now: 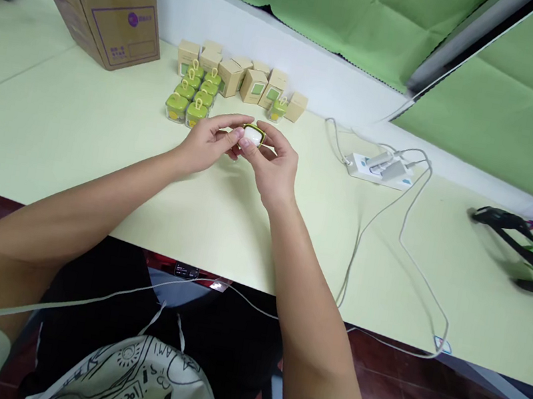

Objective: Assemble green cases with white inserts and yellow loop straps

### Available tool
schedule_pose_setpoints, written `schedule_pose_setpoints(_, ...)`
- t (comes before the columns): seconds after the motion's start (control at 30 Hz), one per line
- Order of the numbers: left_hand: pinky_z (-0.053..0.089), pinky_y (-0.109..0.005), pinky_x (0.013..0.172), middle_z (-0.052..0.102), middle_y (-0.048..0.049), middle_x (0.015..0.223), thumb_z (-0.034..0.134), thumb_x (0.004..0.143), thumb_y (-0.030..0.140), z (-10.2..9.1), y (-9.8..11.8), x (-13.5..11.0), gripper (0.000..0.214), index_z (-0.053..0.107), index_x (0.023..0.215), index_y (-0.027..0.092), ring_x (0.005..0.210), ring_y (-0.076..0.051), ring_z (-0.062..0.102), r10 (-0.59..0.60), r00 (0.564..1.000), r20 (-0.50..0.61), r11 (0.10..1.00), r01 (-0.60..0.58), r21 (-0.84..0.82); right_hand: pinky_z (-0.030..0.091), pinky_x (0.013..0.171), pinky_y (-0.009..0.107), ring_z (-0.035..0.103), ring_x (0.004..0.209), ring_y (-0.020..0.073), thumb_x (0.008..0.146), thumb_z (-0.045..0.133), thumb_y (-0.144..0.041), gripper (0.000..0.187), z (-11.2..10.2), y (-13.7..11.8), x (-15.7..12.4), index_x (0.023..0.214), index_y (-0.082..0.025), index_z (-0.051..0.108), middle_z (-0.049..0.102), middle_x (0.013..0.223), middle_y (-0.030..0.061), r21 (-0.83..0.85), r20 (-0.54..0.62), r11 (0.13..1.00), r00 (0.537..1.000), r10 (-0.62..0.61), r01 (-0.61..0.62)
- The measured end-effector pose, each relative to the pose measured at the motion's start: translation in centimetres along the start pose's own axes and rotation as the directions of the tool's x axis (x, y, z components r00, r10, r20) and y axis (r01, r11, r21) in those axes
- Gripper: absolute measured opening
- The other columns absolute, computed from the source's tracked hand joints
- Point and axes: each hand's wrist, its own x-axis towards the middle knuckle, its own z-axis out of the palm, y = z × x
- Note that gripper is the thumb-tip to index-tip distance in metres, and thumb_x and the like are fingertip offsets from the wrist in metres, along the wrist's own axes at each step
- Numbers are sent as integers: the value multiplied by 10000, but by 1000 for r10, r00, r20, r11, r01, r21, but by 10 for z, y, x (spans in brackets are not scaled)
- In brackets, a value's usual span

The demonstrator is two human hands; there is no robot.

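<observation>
Your left grip (208, 142) and right grip (276, 164) together pinch a small green-rimmed white piece (253, 135). Green-capped containers (177, 103) stand in two rows near cardboard boxes (253, 85) on the desk (223, 219); those look done, while the held piece seems not yet finished. It sits between your thumbs and fingers, above the desk, nearer you than the rows.

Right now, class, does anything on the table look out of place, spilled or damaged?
One green-lidded jar stands apart from the grouped jars, near the small boxes. No spill or damage shows.
</observation>
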Motion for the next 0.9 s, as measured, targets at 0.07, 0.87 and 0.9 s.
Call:
schedule_pose_setpoints(0.07, 719, -415, 916, 816, -83, 1179, 845, 944, 657, 0, -1, 0, 581, 810, 1354, 247, 952, -213, 817, -24, 1000, 5, 998, 24, -55, 684, 1121, 507, 724, 1377, 305, 815, 914, -721, 678, -1, 0, 1, 1362, -350, 767, 771, 1392, 62, -28, 5, 999, 1000, -18, 19)
schedule_pose_setpoints(0.87, 675, -425, 1065, 749, -98, 1516, 1012, 766, 548, -15, 0, 8, 713, 797, 1396, 292, 1307, -307, 755, 124, 987, 102, 990, -117, -73, 644, 1197, 564, 613, 1520, 329, 912, 813, -744, 699, -12, 16, 11, 1499, -393, 666, 618, 1629, 78, -106, 138, 961, 961, -241, 256)
schedule_pose_setpoints(0.9, 667, -427, 1077, 754, -100, 1505, 1014, 763, 547, -14, 3, 8, 703, 801, 1379, 284, 1322, -310, 747, 116, 989, 94, 992, -110, -68, 643, 1198, 564, 622, 1508, 325, 904, 817, -749, 689, -11, 12, 9, 1475, -388, 679, 630, 1613, 78, -94, 131, 965, 964, -232, 245)
